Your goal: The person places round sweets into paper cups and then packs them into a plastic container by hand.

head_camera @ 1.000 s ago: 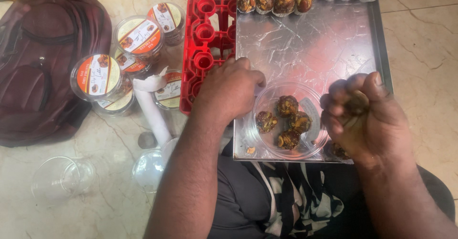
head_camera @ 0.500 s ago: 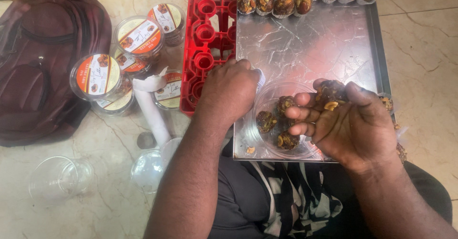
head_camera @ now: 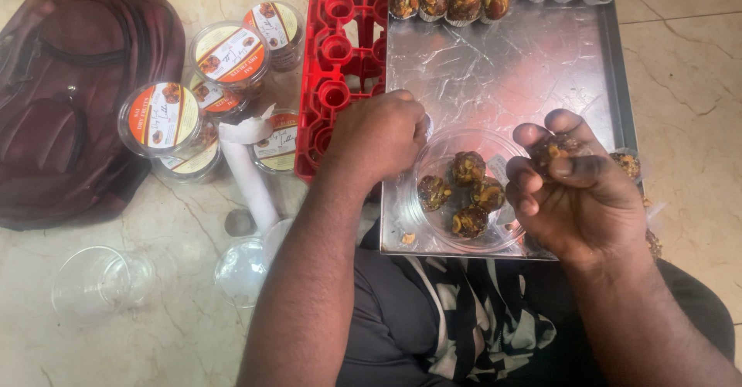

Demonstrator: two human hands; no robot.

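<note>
A clear round plastic container (head_camera: 502,236) sits on the near part of a foil-lined metal tray (head_camera: 525,70) and holds several brown nut-studded sweet balls (head_camera: 468,167). My left hand (head_camera: 379,136) is closed at the container's left rim, steadying it. My right hand (head_camera: 576,190) hovers just right of the container, fingers curled around one brown sweet ball (head_camera: 553,149) held at the fingertips. More sweet balls in paper cups (head_camera: 464,4) line the tray's far edge.
A red plastic crate (head_camera: 340,54) lies left of the tray. Sealed, labelled round tubs (head_camera: 158,116) are stacked further left beside a maroon backpack (head_camera: 62,93). Empty clear cups (head_camera: 97,283) and a white paper roll (head_camera: 247,174) lie on the marble floor.
My right hand has shifted left and turned, bringing the sweet ball from the tray's right edge toward the container. My left hand has stayed on the container's rim.
</note>
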